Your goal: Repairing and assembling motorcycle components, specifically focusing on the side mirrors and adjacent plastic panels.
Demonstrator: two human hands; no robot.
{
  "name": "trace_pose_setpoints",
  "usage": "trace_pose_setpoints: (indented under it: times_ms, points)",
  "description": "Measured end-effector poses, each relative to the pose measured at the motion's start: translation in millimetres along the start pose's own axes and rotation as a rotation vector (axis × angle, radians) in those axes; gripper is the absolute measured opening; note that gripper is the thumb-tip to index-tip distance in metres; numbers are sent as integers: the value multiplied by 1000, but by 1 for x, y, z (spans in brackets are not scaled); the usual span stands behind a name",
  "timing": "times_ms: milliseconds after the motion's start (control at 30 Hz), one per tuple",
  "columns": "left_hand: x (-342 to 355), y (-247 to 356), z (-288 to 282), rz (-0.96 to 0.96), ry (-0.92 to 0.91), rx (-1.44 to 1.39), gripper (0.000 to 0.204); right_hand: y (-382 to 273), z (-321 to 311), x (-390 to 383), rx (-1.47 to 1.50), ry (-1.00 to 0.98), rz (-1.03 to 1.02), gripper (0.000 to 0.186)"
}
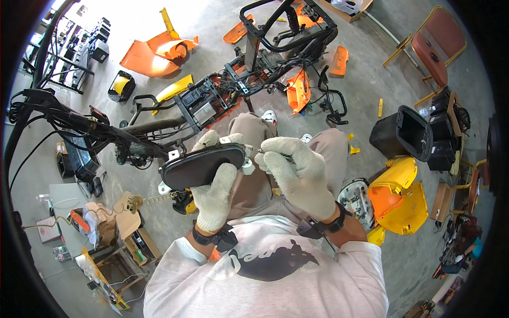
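Note:
My left hand [216, 193], in a pale knit glove, grips a dark oval panel [199, 165] with light mounting tabs along its edge. The thumb lies over the panel's front, and other fingers show behind its upper edge. Close to the panel's right end, my gloved right hand [299, 172] is closed in a pinch. Something small and thin is at its fingertips, too small to name. Just beyond both hands, a stripped scooter frame [204, 108] with exposed wiring lies across the floor. Its handlebar column [79, 114] reaches toward the left, close to the panel.
Orange body panels [154, 55] and a yellow strip [175, 87] lie beyond the frame. At right are a black bin [405, 132], yellow covers [403, 206] and a folding chair [432, 55]. A grey table [66, 199] and an open cardboard box [139, 238] stand at left.

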State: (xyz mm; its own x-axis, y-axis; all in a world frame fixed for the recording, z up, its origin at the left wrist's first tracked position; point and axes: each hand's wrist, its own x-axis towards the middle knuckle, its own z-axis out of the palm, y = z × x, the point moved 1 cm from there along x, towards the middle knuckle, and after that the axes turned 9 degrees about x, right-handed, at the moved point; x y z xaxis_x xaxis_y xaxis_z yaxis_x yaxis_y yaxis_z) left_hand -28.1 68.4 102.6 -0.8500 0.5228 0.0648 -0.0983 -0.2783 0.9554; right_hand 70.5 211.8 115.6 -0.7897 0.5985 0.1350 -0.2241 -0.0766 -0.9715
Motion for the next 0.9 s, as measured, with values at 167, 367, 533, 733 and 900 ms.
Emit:
trace_pose_setpoints:
  times_ms: [167,367,533,733,900]
  points:
    - [-3,0,-1,3,21,26,64,1,-1,1,-138,-45,-116,19]
    - [-4,1,-2,1,17,53,68,0,1,2,-164,-58,-154,20]
    - [-5,-1,-1,56,-11,28,68,1,0,3,-234,-104,-190,18]
    - [-7,-2,-1,177,-43,228,67,-1,0,5,-387,-108,-413,20]
    - [-7,-7,-1,261,-106,244,65,0,1,5,-393,-86,-425,21]
